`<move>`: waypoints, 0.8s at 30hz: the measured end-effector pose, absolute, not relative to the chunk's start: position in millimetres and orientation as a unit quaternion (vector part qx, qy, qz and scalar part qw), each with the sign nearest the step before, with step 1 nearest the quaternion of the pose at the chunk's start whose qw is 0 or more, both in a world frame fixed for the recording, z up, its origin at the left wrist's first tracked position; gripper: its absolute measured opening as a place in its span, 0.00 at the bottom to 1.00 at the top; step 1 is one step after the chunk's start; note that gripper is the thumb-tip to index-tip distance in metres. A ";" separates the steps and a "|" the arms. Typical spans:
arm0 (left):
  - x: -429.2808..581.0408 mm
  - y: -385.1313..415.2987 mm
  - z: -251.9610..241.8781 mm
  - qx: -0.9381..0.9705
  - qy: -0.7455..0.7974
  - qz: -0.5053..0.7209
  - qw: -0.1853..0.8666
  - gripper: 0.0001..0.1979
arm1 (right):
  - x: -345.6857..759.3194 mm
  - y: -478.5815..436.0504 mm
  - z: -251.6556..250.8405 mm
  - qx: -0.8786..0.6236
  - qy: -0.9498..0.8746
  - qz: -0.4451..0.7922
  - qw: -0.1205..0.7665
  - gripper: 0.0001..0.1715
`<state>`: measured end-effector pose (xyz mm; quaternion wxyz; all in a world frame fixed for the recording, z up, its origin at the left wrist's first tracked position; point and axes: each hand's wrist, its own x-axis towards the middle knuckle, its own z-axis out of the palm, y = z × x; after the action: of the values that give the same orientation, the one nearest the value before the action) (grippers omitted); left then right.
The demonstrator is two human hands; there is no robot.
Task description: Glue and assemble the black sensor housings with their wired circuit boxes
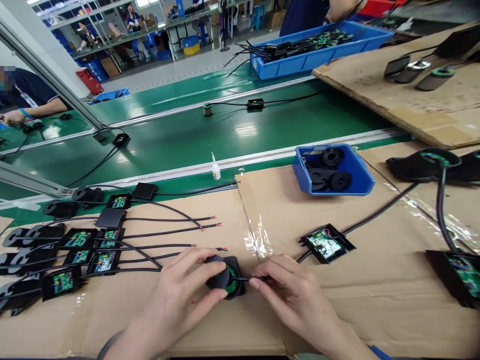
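A small black housing with a green coil (231,284) lies on the cardboard-covered bench near the front. My left hand (180,295) curls over it, thumb and fingers pressing a round black cap (217,276) onto its left side. My right hand (296,295) pinches the black cable (262,278) that leaves the housing and runs right to an open black box with a green circuit board (327,243).
Rows of open circuit-board boxes with red-tipped wires (93,245) fill the left. A blue bin of black caps (333,170) sits behind, a small glue bottle (215,169) stands at the green conveyor (180,140). More assemblies (455,272) lie right. Another person's arm (22,112) shows far left.
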<state>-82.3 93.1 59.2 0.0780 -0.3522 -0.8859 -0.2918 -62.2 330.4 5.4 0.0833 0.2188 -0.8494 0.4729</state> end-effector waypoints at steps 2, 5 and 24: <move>-74.8 94.3 53.4 -0.365 -0.881 -0.283 0.103 0.12 | -61.5 330.2 6.8 0.212 -0.850 0.475 0.082 0.08; -71.6 97.0 48.2 -0.388 -0.873 -0.264 0.130 0.13 | -61.2 329.8 8.2 0.203 -0.852 0.476 0.081 0.07; -83.7 93.6 39.5 -0.468 -0.828 -0.295 0.096 0.09 | -62.3 329.3 7.8 0.194 -0.851 0.482 0.081 0.06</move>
<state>-83.7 93.6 39.5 0.0962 -0.4676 -0.8278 -0.2948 -62.3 329.3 7.8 0.0813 0.1940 -0.8507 0.4817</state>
